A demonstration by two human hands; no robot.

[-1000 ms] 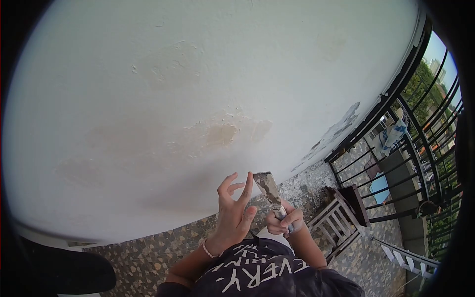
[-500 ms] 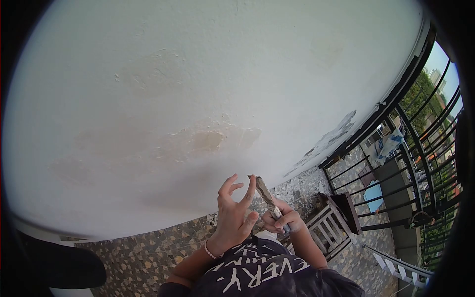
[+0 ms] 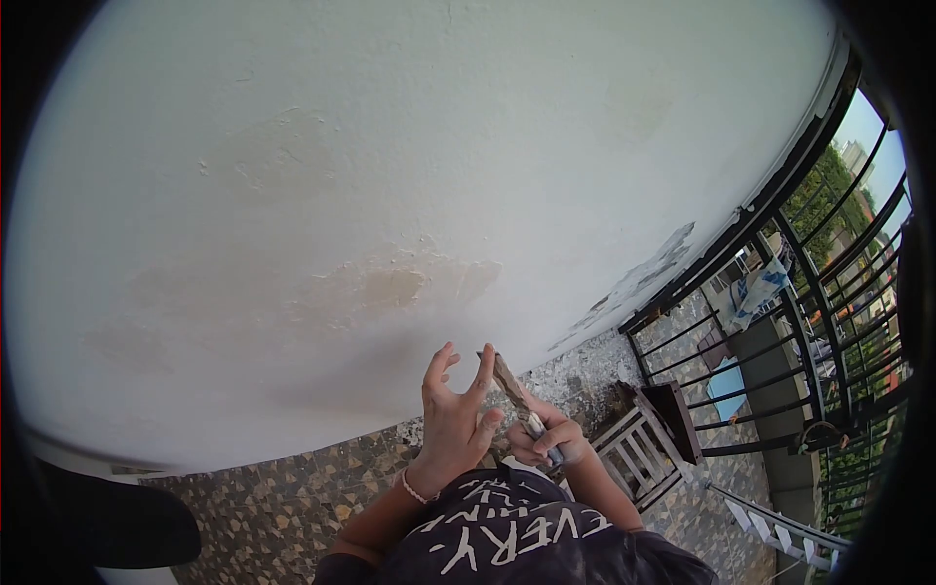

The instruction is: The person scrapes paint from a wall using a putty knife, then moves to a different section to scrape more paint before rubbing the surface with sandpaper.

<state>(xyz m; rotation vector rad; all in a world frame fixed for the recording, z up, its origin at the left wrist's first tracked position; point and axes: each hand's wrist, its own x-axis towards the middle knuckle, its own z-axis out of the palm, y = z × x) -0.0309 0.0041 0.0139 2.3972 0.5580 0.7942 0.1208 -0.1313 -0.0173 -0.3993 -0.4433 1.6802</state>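
Observation:
My right hand (image 3: 563, 439) is wrapped round the handle of a scraper (image 3: 511, 386), whose blade is smeared with pale residue and points up and left. My left hand (image 3: 454, 421) is beside it with fingers spread, its index fingertip at or very near the blade's tip; whether they touch I cannot tell. Both hands are in front of my chest, apart from the white wall (image 3: 244, 214). Peeling paint surrounds a beige bare patch (image 3: 395, 287) on the wall above the hands.
Flaked paint (image 3: 639, 278) marks the wall's right side, with white debris (image 3: 600, 366) on the mosaic floor (image 3: 263, 502) below. A slatted wooden chair (image 3: 639, 450) stands right of me, near black railings (image 3: 770, 375). A metal ladder (image 3: 780, 531) lies at lower right.
The view has shifted slightly, so wall, hands and scraper appear a little further left. The grip on the scraper and the left hand's spread pose look nearly the same.

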